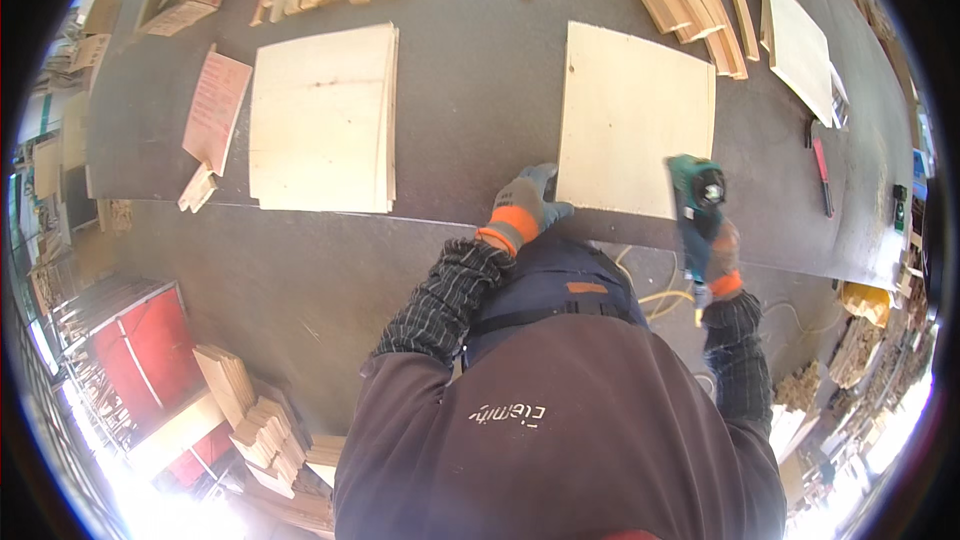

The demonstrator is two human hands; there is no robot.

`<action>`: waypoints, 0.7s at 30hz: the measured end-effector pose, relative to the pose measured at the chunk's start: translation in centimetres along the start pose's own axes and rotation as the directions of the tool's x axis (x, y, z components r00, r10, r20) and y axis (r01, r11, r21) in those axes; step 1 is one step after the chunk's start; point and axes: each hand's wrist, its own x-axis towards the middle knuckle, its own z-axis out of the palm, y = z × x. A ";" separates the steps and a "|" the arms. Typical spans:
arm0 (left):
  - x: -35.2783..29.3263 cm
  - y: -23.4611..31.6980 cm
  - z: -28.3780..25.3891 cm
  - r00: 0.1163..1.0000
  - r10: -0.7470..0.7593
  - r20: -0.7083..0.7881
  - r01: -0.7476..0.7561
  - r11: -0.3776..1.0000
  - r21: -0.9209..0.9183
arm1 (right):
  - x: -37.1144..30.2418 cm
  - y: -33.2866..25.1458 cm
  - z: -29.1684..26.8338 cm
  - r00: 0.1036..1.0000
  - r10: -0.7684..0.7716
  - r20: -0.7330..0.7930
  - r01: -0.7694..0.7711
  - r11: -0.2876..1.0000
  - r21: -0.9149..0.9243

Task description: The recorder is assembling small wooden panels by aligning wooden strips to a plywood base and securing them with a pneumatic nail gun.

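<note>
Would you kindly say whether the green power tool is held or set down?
Held: the right hand grips the green power tool at the near right corner of the wooden panel.

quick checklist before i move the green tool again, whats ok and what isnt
1. Green tool in hand: ok, the right hand is wrapped around its grip.
2. Left hand placed: ok, it is at the near left corner of the wooden panel.
3. Left hand away from the tool: ok, the tool is over by the near right corner.
4. Tool tip seated on the panel: cannot tell, the tool is blurred and hides its contact point.
5. Yellow hose connected to the tool: cannot tell, the joint is unclear.
6. Hammer off the panel: ok, it lies to the right.
</note>
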 end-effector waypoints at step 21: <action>29.6 -3.8 -21.8 0.762 -0.073 -0.643 0.279 0.934 0.224 | 4.8 27.5 -6.9 0.884 0.251 -0.394 -0.466 0.420 -0.779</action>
